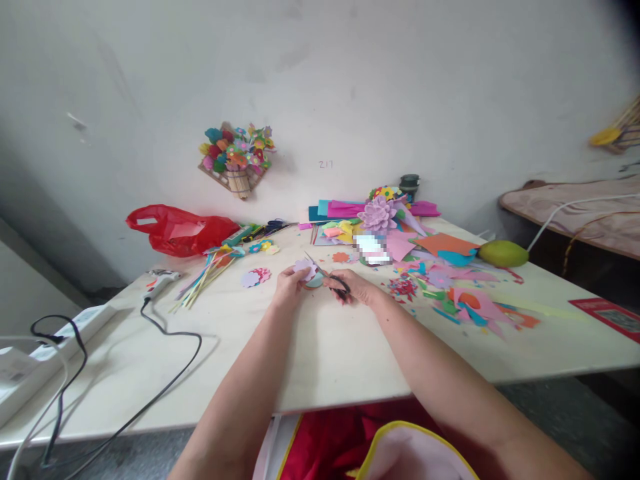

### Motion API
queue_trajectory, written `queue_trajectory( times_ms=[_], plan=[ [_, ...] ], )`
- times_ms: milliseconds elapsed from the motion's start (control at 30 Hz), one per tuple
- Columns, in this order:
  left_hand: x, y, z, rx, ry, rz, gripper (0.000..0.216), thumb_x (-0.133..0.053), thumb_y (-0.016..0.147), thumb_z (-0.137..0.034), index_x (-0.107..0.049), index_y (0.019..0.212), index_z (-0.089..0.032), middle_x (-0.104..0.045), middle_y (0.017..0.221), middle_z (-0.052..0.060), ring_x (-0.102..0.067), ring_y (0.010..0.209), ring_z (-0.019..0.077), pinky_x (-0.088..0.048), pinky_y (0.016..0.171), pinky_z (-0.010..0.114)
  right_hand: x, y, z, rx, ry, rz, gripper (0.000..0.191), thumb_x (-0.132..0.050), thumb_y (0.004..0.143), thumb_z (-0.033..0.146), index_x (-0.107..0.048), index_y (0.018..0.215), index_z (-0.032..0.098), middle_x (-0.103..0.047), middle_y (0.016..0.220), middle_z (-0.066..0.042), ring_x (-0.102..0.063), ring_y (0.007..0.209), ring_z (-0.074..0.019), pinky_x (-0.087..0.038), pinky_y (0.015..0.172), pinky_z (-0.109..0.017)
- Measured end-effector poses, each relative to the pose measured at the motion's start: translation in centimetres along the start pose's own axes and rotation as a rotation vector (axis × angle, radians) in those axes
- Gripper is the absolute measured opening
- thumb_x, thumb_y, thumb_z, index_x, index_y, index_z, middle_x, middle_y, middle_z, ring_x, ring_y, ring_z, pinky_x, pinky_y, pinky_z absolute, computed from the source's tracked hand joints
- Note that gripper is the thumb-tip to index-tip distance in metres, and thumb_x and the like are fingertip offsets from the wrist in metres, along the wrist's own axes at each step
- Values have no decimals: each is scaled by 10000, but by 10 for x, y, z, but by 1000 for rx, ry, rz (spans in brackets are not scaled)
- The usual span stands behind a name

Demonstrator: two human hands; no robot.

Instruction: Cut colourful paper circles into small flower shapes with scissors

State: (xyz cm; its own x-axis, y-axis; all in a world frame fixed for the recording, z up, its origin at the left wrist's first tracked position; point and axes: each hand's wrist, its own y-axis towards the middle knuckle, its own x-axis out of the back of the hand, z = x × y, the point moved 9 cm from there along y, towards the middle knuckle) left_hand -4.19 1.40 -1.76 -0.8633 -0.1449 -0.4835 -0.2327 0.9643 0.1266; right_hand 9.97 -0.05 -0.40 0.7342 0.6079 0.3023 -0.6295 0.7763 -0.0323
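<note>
My left hand (289,283) pinches a small lilac paper flower shape (305,268) over the pale tabletop (320,347). My right hand (353,288) is closed around black-handled scissors (334,280), whose blades point up and left into the lilac piece. A light blue piece (316,281) shows just beneath it, between the two hands. Two finished cut-outs, lilac and pink (255,277), lie on the table just left of my left hand.
Coloured paper scraps (465,300) and stacked sheets (350,210) cover the right and back. A red plastic bag (177,230), sticks (205,280), a glue gun (160,283) with black cord, a power strip (50,347), a green mango (503,253). A paper bouquet (237,157) hangs on the wall.
</note>
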Motion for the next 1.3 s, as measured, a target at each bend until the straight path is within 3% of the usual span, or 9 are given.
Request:
queue_trajectory(
  times_ms=[1300],
  plan=[
    [0,-2,-3,4,-27,-26,227,-792,512,-170,-663,686,-101,-688,711,72,-644,646,155,-529,683,270,-2,3,-6,47,33,56,298,-562,782,440,-482,705,163,-484,451,69,-434,310,-53,-215,270,-157]
  ],
)
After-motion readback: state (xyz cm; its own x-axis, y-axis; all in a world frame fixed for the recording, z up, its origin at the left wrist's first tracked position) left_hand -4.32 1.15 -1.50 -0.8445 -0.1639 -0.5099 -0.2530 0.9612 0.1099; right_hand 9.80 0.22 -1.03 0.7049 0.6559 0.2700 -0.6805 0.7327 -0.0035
